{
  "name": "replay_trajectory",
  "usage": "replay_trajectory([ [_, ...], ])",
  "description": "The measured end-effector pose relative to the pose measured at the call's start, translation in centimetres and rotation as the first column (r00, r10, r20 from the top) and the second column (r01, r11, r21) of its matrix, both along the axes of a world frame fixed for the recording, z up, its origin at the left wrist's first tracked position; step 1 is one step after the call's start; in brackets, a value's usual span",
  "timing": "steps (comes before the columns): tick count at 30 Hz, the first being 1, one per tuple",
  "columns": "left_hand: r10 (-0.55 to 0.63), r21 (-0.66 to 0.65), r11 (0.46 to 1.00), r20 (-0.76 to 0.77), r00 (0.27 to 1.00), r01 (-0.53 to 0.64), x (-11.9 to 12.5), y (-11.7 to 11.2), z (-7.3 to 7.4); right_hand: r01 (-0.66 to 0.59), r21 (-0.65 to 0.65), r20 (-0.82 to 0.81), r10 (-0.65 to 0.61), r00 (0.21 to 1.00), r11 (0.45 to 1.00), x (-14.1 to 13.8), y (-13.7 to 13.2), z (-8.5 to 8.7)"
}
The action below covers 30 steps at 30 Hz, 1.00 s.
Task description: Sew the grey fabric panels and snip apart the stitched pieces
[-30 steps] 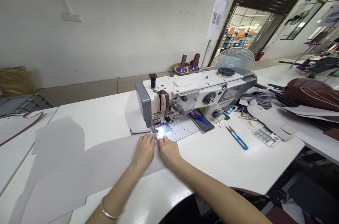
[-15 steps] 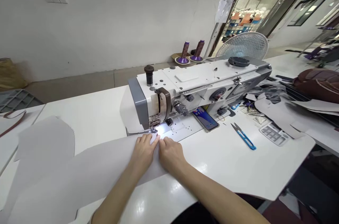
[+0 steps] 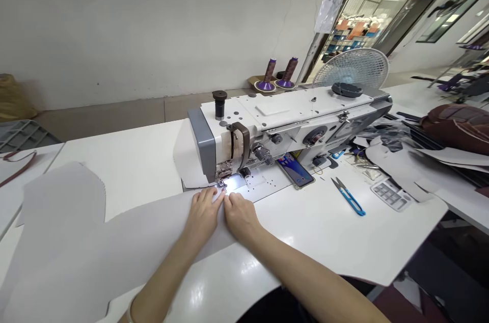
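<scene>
A large grey fabric piece [image 3: 95,246] lies across the white table [image 3: 324,236], its right end at the presser foot [image 3: 221,185] of a white sewing machine [image 3: 282,124]. My left hand [image 3: 202,216] lies flat on the fabric, fingers stretched toward the lit needle area. My right hand [image 3: 239,216] rests beside it, touching it, fingers pressed on the fabric's edge just before the foot. Neither hand grips the fabric; both press it down.
A phone [image 3: 295,170] lies under the machine arm. Blue thread snips [image 3: 347,196] and a grey calculator [image 3: 391,194] sit to the right. Two thread cones [image 3: 277,73], a fan [image 3: 353,65], cut pieces and brown leather [image 3: 458,127] are behind and right.
The view dropped and shifted slightly; both hands stayed together on the fabric at the presser foot, sliding a little left in the picture.
</scene>
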State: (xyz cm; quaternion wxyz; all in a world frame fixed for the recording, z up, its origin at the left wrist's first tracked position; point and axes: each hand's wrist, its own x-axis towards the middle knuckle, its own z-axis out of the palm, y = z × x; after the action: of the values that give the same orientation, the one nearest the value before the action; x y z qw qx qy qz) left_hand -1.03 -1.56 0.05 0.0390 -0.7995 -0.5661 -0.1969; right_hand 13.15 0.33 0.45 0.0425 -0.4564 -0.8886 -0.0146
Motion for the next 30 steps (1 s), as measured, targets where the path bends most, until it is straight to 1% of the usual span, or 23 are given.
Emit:
replay_trajectory([
  [5,0.006,-0.016,1.000,-0.029,1.000,-0.006,-0.1,0.4,0.3,-0.159,0.084,0.090,0.152,0.984,0.984,-0.2,0.3,0.6],
  [7,0.007,0.001,1.000,-0.047,0.999,-0.007,-0.2,0.7,0.3,-0.181,0.106,0.097,0.171,0.980,0.978,-0.2,0.6,0.7],
  [15,0.031,0.054,0.998,-0.078,0.996,-0.027,-0.3,1.5,-0.4,-0.158,0.111,0.062,0.152,0.986,0.981,-0.2,1.4,0.1],
  [20,0.015,0.086,0.996,-0.074,0.997,-0.009,-0.3,1.6,-0.4,-0.143,0.102,0.038,0.140,0.989,0.984,-0.3,1.6,0.1],
  [23,0.020,0.103,0.995,-0.066,0.998,-0.013,-0.4,1.5,-0.2,-0.145,0.098,0.034,0.143,0.989,0.985,-0.3,1.6,0.2],
  [27,0.019,0.108,0.994,-0.111,0.994,-0.007,0.0,1.1,0.1,-0.145,0.077,0.038,0.142,0.989,0.986,-0.3,1.8,0.2],
  [30,0.079,0.109,0.992,-0.153,0.985,-0.062,0.9,0.4,0.0,-0.131,0.067,0.028,0.129,0.991,0.989,-0.3,2.0,0.3],
])
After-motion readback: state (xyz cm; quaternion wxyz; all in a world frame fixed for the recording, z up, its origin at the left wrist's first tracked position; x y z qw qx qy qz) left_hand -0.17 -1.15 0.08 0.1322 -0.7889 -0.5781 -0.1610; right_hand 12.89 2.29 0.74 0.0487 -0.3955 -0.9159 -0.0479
